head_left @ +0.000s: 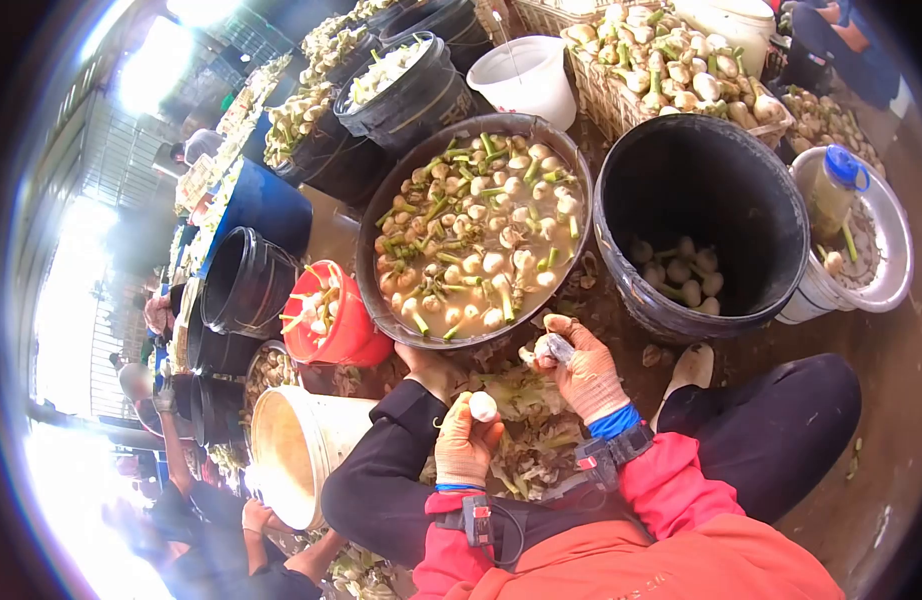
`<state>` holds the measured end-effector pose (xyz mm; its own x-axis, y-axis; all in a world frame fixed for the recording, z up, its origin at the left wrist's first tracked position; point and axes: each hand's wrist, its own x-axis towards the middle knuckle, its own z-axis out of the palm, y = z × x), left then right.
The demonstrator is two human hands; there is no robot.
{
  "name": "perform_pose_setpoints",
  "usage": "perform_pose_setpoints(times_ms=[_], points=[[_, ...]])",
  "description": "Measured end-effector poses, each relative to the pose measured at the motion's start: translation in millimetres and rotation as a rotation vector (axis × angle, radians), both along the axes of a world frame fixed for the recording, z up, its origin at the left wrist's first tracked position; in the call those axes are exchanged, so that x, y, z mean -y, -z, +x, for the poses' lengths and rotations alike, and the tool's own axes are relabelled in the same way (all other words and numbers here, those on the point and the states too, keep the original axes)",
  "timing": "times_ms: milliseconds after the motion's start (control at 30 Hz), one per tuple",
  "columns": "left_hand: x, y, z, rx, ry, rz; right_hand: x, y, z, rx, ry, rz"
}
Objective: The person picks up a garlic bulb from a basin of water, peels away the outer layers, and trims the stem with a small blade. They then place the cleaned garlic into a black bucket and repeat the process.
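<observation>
My left hand (463, 448), in an orange-tan glove, holds a peeled white bulb (483, 406) between thumb and fingers. To its right, my right hand (587, 375), gloved alike, is closed on a greyish object whose exact form is unclear; a pale bulb piece shows beside it. Above both hands stands a wide dark basin (369, 270) of murky water, full of bulbs with green stems (478, 212). A black bucket (701, 150) at the upper right of my right hand holds several bulbs (691, 290) at its bottom. Peelings (526, 425) lie below my hands.
Left of the basin are a red bucket (356, 320) and a cream bucket (321, 440). A wicker basket (601, 90) heaped with bulbs stands behind. At right, a white tub (893, 270) holds a blue-capped bottle (834, 190). Other people's arms (256, 535) show at lower left.
</observation>
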<state>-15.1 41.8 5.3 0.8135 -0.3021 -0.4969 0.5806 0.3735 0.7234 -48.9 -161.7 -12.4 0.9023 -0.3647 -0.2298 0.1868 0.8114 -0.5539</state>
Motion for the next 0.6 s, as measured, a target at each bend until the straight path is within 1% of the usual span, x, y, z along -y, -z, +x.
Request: perform_pose_setpoints(times_ms=[33,100,133,167,233,267,333,367,433,467,500,567,600], points=[[1.5,2.3,0.6,-0.005,0.001,-0.003,0.1,4.3,-0.7,-0.152,-0.037,-0.276],[14.3,-4.9,0.9,0.056,-0.005,0.084,-15.3,6.9,-3.4,-0.202,-0.133,-0.815],[19.2,-8.1,-0.4,0.046,-0.035,0.117,-28.6,14.1,-2.8,-0.171,-0.142,-0.751],[22.5,-7.7,-1.5,0.041,-0.035,0.118,-33.8,7.6,-0.2,-0.203,-0.211,-0.693],[26.2,-4.8,-4.6,0.132,-0.099,0.216,-38.2,-5.5,-0.7,-0.279,-0.302,-0.695],[27.0,-1.2,-5.8,0.127,-0.096,0.218,-41.5,-3.4,0.3,-0.284,-0.302,-0.692],[29.7,8.6,-7.8,0.246,-0.077,0.342,-47.6,4.1,0.4,-0.283,-0.268,-0.74],[32.7,11.8,-10.3,0.242,-0.07,0.338,-50.1,6.1,0.1,-0.291,-0.263,-0.741],[37.5,16.8,-14.7,0.34,-0.066,0.408,-53.3,8.9,-1.0,-0.414,-0.165,-1.348],[38.4,14.8,-14.8,0.335,-0.038,0.376,-51.0,4.3,-3.3,-0.419,-0.209,-1.296],[39.5,11.9,-14.5,0.334,-0.035,0.373,-50.0,6.4,-2.3,-0.423,-0.207,-1.298],[40.3,5.4,-15.6,0.248,0.02,0.267,-50.9,15.4,0.3,-0.419,-0.209,-1.103],[39.3,4.5,-16.8,0.246,0.018,0.266,-51.2,21.1,1.2,-0.419,-0.213,-1.104]])
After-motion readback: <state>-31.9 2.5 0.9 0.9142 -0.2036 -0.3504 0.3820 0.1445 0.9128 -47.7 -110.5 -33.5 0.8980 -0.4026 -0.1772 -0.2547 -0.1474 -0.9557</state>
